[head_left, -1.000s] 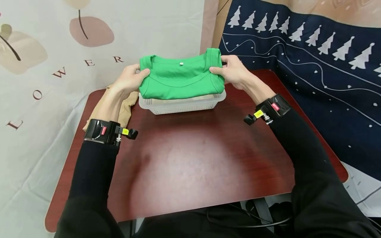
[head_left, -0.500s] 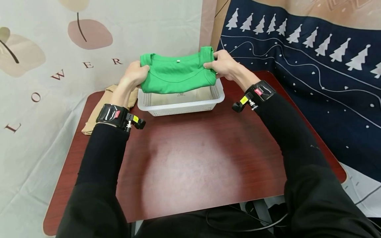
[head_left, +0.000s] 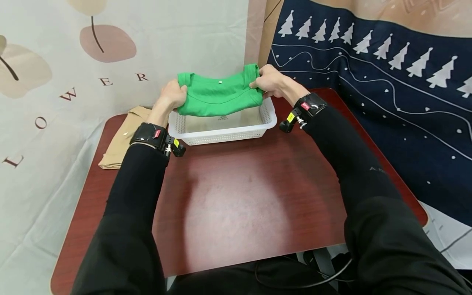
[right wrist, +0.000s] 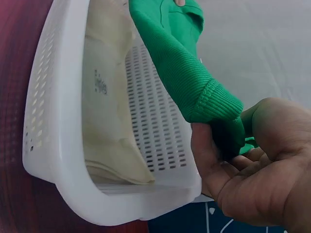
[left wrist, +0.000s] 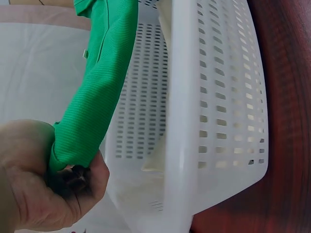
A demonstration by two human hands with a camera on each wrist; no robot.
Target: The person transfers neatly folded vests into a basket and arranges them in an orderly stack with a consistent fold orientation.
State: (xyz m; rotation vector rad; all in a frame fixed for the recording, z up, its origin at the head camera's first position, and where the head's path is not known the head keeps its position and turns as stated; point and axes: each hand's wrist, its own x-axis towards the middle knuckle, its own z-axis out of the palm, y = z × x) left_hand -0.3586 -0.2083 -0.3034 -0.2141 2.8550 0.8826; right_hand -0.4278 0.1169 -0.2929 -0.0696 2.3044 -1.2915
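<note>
A folded green shirt [head_left: 219,96] with a small white neck label is held up over the back part of a white plastic basket [head_left: 221,136]. My left hand [head_left: 173,94] grips its left end, thumb on top. At the right end, my right hand [head_left: 272,81] pinches the cloth between thumb and fingers. In the right wrist view, the ribbed edge of the green shirt [right wrist: 180,73] hangs above the basket's inside. A folded cream cloth [right wrist: 104,92] with a small dark print lies on the basket's bottom.
A folded tan garment [head_left: 123,141] lies on the dark red table [head_left: 236,196], left of the basket. Behind the table hang a pale printed curtain [head_left: 177,37] and a navy one [head_left: 368,82] with white trees. A cable [head_left: 306,284] runs below the front edge.
The shirt has moved back from the basket's front rim, showing the cream cloth inside. It then sank slightly, and both hands have drawn a little closer together.
</note>
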